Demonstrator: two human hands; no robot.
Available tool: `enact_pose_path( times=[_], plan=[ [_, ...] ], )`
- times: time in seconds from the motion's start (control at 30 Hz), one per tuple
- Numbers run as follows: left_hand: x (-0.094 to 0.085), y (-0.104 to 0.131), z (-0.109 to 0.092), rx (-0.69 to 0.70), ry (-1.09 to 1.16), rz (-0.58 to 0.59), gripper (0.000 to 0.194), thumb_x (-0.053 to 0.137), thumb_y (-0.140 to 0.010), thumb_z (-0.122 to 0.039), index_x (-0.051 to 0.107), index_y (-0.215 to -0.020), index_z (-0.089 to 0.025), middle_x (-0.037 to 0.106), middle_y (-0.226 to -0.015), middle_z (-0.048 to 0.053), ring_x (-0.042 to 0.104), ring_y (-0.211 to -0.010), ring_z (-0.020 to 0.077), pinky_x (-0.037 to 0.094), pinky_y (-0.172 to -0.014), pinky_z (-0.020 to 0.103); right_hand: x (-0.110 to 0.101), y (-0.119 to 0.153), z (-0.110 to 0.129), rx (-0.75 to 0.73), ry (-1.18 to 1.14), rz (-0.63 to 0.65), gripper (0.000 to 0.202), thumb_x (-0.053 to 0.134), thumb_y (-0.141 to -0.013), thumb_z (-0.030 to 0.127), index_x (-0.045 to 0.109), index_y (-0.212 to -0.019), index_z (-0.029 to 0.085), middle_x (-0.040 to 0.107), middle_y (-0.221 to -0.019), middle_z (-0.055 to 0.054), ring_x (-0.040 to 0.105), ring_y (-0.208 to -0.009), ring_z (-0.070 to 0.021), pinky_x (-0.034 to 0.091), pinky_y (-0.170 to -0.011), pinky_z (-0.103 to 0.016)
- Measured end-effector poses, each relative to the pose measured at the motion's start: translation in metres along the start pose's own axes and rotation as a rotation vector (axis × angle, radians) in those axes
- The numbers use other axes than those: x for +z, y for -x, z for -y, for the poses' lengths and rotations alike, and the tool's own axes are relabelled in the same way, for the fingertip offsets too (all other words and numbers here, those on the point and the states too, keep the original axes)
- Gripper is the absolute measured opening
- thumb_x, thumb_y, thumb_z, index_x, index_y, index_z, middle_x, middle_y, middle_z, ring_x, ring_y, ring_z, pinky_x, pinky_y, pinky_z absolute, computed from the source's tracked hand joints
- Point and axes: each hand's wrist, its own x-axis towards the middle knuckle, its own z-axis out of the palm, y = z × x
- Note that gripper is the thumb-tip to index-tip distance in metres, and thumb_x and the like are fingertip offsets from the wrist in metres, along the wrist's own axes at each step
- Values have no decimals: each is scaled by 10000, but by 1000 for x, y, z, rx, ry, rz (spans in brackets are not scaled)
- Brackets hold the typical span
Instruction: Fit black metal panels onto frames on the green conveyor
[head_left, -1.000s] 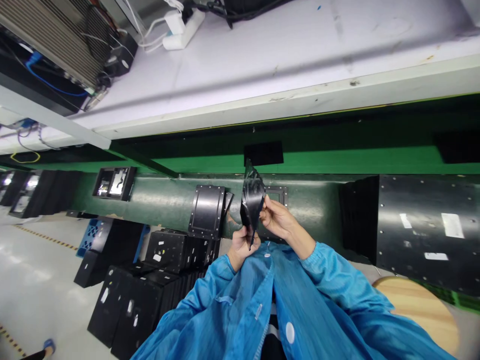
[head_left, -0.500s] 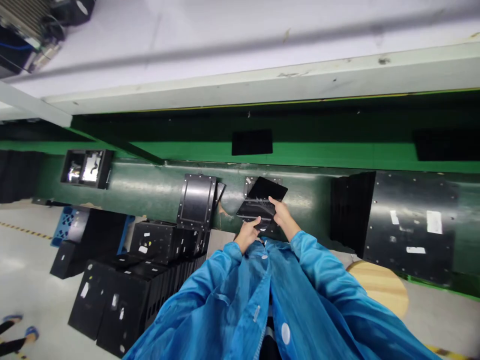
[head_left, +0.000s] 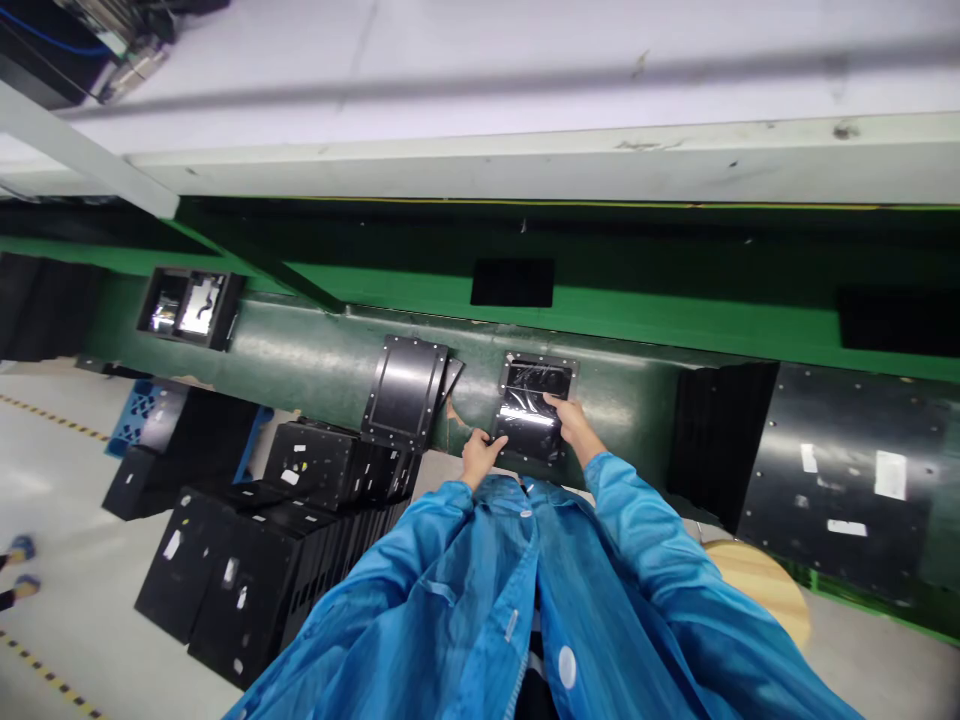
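A glossy black panel (head_left: pixel 529 412), with streaky reflections like clear film, lies inside a flat black frame (head_left: pixel 507 372) with light studs along its rim. My left hand (head_left: pixel 481 458) is at the frame's near left corner, thumb and forefinger apart. My right hand (head_left: pixel 573 424) is over the right edge, its forefinger stretched out onto the panel; its other fingers are partly hidden. To the left lies a second studded black frame (head_left: pixel 405 390), partly covering a dark flat piece (head_left: pixel 452 376).
The green bench (head_left: pixel 622 405) runs across under a white shelf (head_left: pixel 480 165). A large studded black board (head_left: pixel 840 470) is at right, above a round wooden stool top (head_left: pixel 761 585). Black panels (head_left: pixel 225 590) stand stacked at lower left. An open black box (head_left: pixel 191 308) sits far left.
The tilted dark panel between my hands now lies flat within the studded frame. My left hand has shifted slightly left and opened away from it. The camera view has turned a little.
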Motion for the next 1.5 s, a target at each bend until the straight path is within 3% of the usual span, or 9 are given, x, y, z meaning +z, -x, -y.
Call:
enact_pose_path(
  times=[0.23, 0.3, 0.4, 0.53, 0.77, 0.9, 1.03, 1.2, 1.5],
  plan=[
    [-11, -12, -10, 33, -152, 38, 437, 747, -870, -661, 670, -911, -233, 769, -841, 41, 748, -892, 215, 483, -778, 272, -7, 27, 3, -288, 663, -334, 567, 722, -843, 421, 635, -1334, 150, 695, -1328, -200, 622, -1259, -341, 470, -1089, -460],
    [-13, -11, -9, 66, -192, 50, 423, 736, -888, -647, 674, -921, -229, 771, -855, 47, 747, -906, 220, 477, -785, 274, -21, 39, -4, -327, 811, -356, 561, 691, -879, 415, 621, -1364, 144, 665, -1373, -214, 593, -1311, -351, 452, -1104, -458],
    [-18, -11, -11, 149, -288, 64, 404, 707, -918, -634, 682, -961, -234, 780, -908, 58, 741, -967, 237, 467, -806, 284, -41, 56, -20, -206, 921, -259, 482, 701, -899, 454, 649, -1300, 191, 730, -1260, -160, 672, -1198, -322, 497, -1003, -410],
    [-23, -11, -16, 224, -372, 55, 306, 680, -972, -538, 680, -1075, -250, 787, -954, 56, 737, -1002, 232, 454, -834, 286, -53, 71, -44, -71, 967, -160, 501, 765, -863, 532, 636, -1228, 214, 765, -1146, -113, 728, -1079, -297, 516, -867, -363],
    [-21, -17, -28, 195, -409, 68, 375, 773, -883, -590, 672, -1010, -252, 783, -942, 43, 732, -979, 224, 458, -812, 276, -51, 70, -51, -180, 942, -205, 503, 763, -887, 483, 576, -1259, 201, 722, -1243, -129, 702, -1129, -271, 506, -887, -338],
    [-25, -19, -29, 220, -483, 124, 385, 775, -866, -608, 674, -937, -242, 783, -992, 69, 728, -998, 249, 465, -797, 295, -55, 71, -50, -123, 959, -154, 604, 832, -817, 447, 557, -1299, 207, 719, -1239, -117, 716, -1076, -258, 507, -849, -320],
    [-29, -21, -31, 225, -566, 219, 342, 764, -881, -572, 679, -916, -242, 785, -1027, 84, 731, -1023, 260, 479, -811, 305, -61, 79, -53, 8, 1053, -71, 491, 869, -772, 469, 635, -1120, 214, 764, -1045, -101, 736, -977, -278, 487, -778, -322],
    [-27, -26, -38, 155, -624, 286, 373, 737, -875, -614, 719, -894, -242, 790, -1083, 117, 732, -1099, 286, 509, -861, 325, -64, 82, -53, 102, 1026, -103, 359, 845, -778, 534, 677, -874, 232, 776, -920, -88, 746, -907, -280, 475, -721, -319],
    [-23, -35, -46, 133, -662, 323, 406, 721, -861, -616, 776, -944, -222, 792, -1136, 169, 736, -1128, 322, 534, -889, 352, -57, 73, -51, 184, 1002, -179, 337, 884, -713, 540, 726, -780, 250, 786, -869, -92, 763, -898, -289, 506, -720, -327]
  ],
)
